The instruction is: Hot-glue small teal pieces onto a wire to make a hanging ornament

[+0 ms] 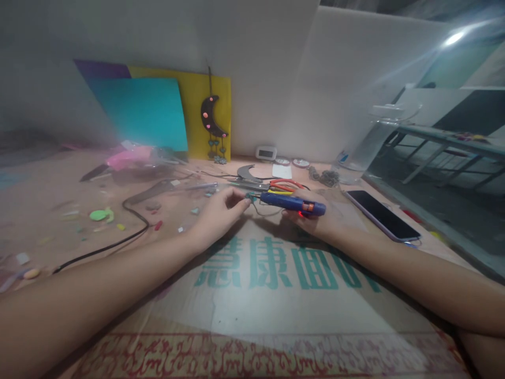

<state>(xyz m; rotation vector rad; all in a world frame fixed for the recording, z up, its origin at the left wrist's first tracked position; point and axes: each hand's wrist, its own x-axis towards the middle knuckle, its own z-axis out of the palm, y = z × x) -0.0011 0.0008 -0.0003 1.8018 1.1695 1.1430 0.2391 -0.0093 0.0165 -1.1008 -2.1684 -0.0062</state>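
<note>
My right hand [311, 218] is wrapped round a blue hot glue gun [282, 201] with an orange part near its rear and a red light glowing beneath. Its thin nozzle points left, at the fingertips of my left hand [223, 210]. Between thumb and fingers, my left hand pinches a small teal piece [249, 196]; whether the nozzle touches it I cannot tell. A thin cord [266, 213] loops below, between both hands. Just behind them lie scissors [286, 183] with red-orange handles and a dark crescent [248, 172].
A crescent hanging ornament [213, 118] leans on yellow card [189, 116] at the back, beside a turquoise sheet [142, 113]. A phone [382, 216] lies right, below a clear plastic container [365, 150]. Black cable [114, 243] and small scraps cover the left. Grey yarn [325, 177] lies behind.
</note>
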